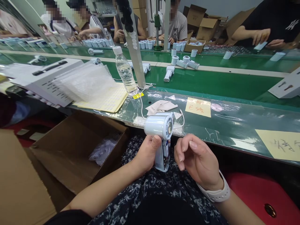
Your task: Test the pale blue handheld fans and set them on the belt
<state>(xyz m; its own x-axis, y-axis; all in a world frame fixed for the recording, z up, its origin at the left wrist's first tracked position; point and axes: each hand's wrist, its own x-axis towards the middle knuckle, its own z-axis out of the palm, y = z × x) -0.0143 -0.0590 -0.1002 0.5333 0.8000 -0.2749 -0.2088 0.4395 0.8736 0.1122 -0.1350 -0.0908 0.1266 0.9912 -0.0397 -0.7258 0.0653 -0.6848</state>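
Observation:
My left hand (147, 151) is wrapped round the handle of a small pale-blue handheld fan (161, 131), held upright over my lap with its round head at the table edge. My right hand (194, 157) hovers just right of the fan, fingers curled loosely, with nothing visible in them; a white watch band sits on that wrist. A white cable (142, 104) runs across the table edge toward the fan. A beige cloth (160, 107) lies on the table just behind the fan.
An open cardboard box (77, 147) with plastic bags stands at my left. On the green bench are a water bottle (125, 71), sticker sheets (105, 100), yellow notes (198, 107) and a metal post (134, 47). More fans lie on the conveyor (211, 81). Other people work across it.

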